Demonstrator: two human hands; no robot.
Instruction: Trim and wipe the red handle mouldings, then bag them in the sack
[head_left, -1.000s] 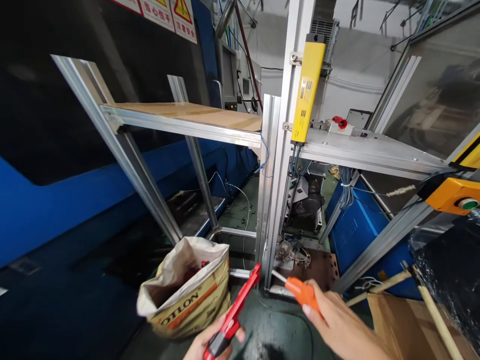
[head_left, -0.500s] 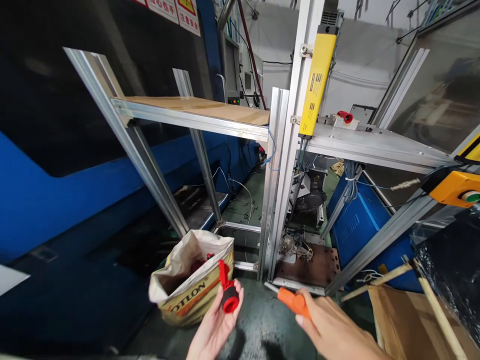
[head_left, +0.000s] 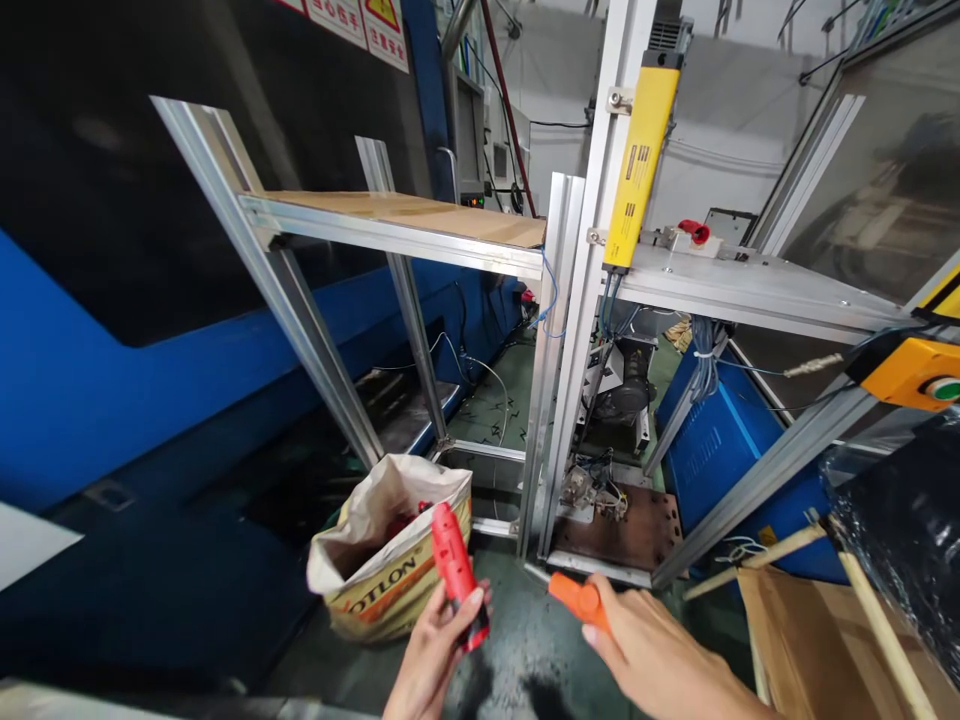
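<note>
Only got the head view on my end, so going off that, with the sack (head_left: pixel 390 595) as my landmark. My left hand (head_left: pixel 435 640) is just right of it, thumb and fingers pinching the red part (head_left: pixel 455 562) by its dark-banded lower end. The part is up in the air, its top overlapping the sack's right edge from here; I'd guess the low grip is to leave the long upper end uncovered. Further right of the sack, my right hand (head_left: pixel 645 640) has its fingers closed round an orange-handled tool (head_left: pixel 574 597), metal tip pointing back sackward, probably so it's handy for the part. Tool and part look apart; can't tell how the hidden fingers sit. The sack stands open-mouthed with red pieces (head_left: pixel 401 522) inside, maybe parked near the metal post (head_left: pixel 555 350) to its right for easy reach.
</note>
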